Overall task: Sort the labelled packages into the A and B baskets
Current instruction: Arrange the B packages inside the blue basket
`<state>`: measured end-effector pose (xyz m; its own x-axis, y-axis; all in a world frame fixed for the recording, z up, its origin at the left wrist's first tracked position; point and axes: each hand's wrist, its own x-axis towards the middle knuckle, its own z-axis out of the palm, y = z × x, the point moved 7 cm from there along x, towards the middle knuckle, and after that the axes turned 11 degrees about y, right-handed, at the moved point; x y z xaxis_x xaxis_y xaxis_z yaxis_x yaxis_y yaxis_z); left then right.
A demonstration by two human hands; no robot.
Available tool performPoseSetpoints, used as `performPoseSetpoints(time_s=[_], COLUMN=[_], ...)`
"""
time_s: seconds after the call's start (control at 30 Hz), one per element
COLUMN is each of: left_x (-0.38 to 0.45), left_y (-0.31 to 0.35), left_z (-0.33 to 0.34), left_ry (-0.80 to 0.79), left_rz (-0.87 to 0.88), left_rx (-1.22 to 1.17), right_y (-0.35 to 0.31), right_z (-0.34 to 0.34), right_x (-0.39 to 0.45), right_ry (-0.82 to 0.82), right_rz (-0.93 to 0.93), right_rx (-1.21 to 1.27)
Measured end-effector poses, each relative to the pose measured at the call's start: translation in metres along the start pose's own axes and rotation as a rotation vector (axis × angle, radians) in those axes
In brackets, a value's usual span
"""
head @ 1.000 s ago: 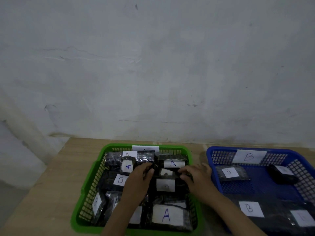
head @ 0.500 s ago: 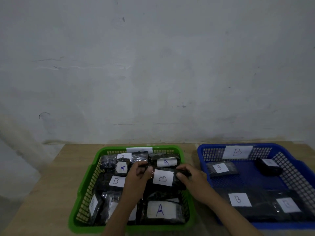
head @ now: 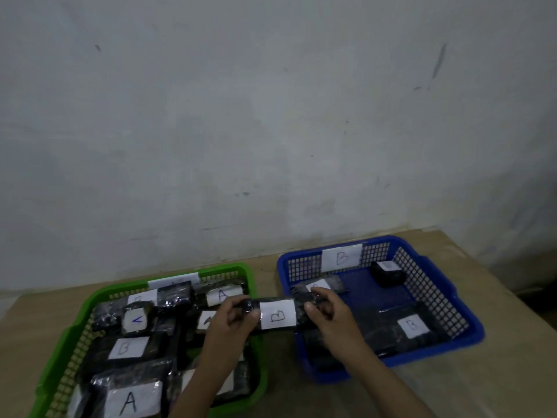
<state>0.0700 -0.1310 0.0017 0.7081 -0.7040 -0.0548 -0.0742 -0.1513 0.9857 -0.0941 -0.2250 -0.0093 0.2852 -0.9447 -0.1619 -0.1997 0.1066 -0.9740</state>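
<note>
Between the two baskets, above the strip of wooden table (head: 274, 372), I see a black wrapped package with a white B label (head: 276, 314) held in the air by both hands. My view shows the left hand (head: 232, 322) gripping its left end, fingers curled round the wrap, and the right hand (head: 327, 312) gripping its right end, over the near left corner of the blue basket (head: 446, 351).

That blue basket sits on the right and carries a B tag on its far wall. I can see B-labelled packages lying in it: one at the far left (head: 319, 286), partly behind the right hand, and a flat one at the near right (head: 413, 327). A small dark package (head: 387, 274) lies at the far right, its label too blurred to read.

On the left, the green basket (head: 60, 357) holds a pile of black packages, with labels reading A (head: 129, 401) and B (head: 128, 348) among them.
</note>
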Motion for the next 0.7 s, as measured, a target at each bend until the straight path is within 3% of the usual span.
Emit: performPoseSetpoints(time_s=[0.2,0.37,0.53,0.7], left_x=[-0.001,0.013,0.030,0.049], left_y=[-0.001,-0.006,-0.017,-0.030], left_z=[0.056,0.085,0.117,0.132], left_ry=[-0.021,-0.002,-0.021,-0.001], left_rz=[-0.020,0.146,0.105,0.039], left_rx=[0.159,0.422,0.515,0.584], right_y=[0.004,0.017,0.040,0.050], right_z=[-0.066,-0.111,-0.110,-0.082], right_x=[0.024,0.064,0.107,0.141], right_ry=[0.132,0.277,0.243,0.173], right_rz=[0.040,0.072,0.185,0.169], right_rx=[-0.039,-0.122,-0.131,-0.134])
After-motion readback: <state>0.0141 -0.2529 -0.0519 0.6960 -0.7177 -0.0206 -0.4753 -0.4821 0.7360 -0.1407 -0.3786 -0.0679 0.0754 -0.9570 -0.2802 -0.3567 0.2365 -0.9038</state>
